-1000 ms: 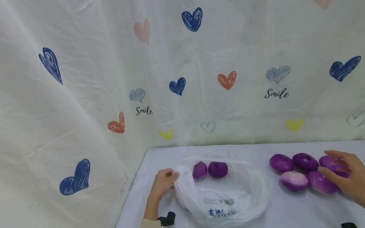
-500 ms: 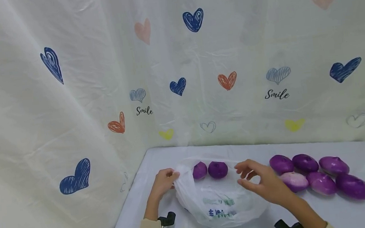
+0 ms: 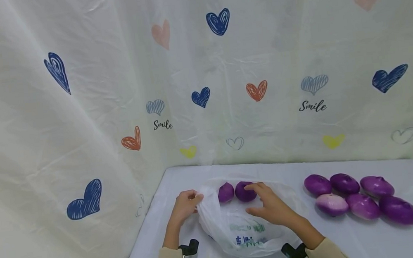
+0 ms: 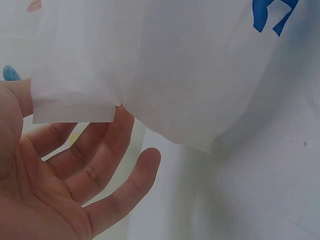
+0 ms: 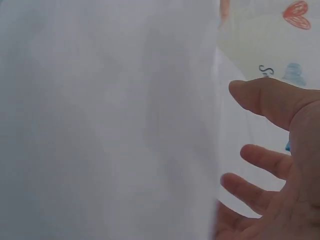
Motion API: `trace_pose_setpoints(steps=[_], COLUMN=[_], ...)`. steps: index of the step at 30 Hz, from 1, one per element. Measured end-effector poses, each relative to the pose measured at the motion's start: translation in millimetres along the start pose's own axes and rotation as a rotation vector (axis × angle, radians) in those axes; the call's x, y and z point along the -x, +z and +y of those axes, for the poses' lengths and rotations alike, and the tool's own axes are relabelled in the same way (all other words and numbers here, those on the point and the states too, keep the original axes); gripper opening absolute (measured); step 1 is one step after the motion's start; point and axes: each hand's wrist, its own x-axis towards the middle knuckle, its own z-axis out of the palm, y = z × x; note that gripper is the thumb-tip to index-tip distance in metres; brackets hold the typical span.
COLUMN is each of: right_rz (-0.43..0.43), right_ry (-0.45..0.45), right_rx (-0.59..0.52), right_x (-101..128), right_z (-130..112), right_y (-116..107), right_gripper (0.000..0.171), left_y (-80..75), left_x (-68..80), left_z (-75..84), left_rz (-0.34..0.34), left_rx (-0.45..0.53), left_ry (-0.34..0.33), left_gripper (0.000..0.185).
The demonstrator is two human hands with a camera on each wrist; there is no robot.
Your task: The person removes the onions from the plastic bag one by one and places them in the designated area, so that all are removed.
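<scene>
Compared with a second ago, the right hand (image 3: 270, 208) has left the loose purple onions at the lower right of the head view and is now reaching into the mouth of the white plastic bag (image 3: 249, 228) at the lower centre. Half a second ago it was hovering just right of the bag's opening with nothing in it; now its fingers are spread over the bag, the forefinger touching the right-hand bagged onion (image 3: 245, 191). The fingers are lying loose and extended, grasping nothing; the right wrist view is showing the same relaxed fingers (image 5: 265, 165) beside a sheet of white plastic.

The left hand (image 3: 185, 206) is staying where it was, at the left rim of the bag, pinching the plastic edge between thumb and fingers. In the left wrist view the bag's edge (image 4: 75, 107) is lying across the fingertips, with the lower fingers opened out beneath it.

Counting: two purple onions are sitting inside the bag at its far edge, the left one (image 3: 226, 192) just beside the right one. Six more are lying on the white table (image 3: 181, 177) at the lower right, in two rows of three, touching one another; one of them (image 3: 332, 204) is paler than the rest. That count has not changed across the frames. The bag is one, with green and blue print on its near side.
</scene>
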Motion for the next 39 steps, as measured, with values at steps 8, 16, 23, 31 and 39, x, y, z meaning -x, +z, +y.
trace_pose_setpoints(steps=[8, 16, 23, 31, 39], right_rz=[0.014, 0.041, 0.048, 0.025, 0.020], right_ry=[0.095, 0.158, 0.217, 0.251, 0.257], right_rx=[0.093, 0.106, 0.095, 0.104, 0.062], right_x=[-17, -33, -43, -45, -40], right_z=[14, 33, 44, 46, 45], right_y=[19, 33, 42, 44, 44], right_gripper=[0.075, 0.077, 0.066, 0.062, 0.070], left_y=[0.4, 1.0, 1.2, 2.4, 2.3], left_x=[-0.9, -1.6, -1.5, -1.2, -1.5], left_z=[-0.1, 1.0, 2.0, -0.5, -0.3], left_rz=[-0.001, -0.007, -0.012, -0.004, -0.003], left_rx=[0.002, 0.000, 0.001, -0.017, -0.007], left_ry=[0.003, 0.007, 0.006, 0.004, 0.004], left_gripper=[0.026, 0.026, 0.025, 0.025, 0.026])
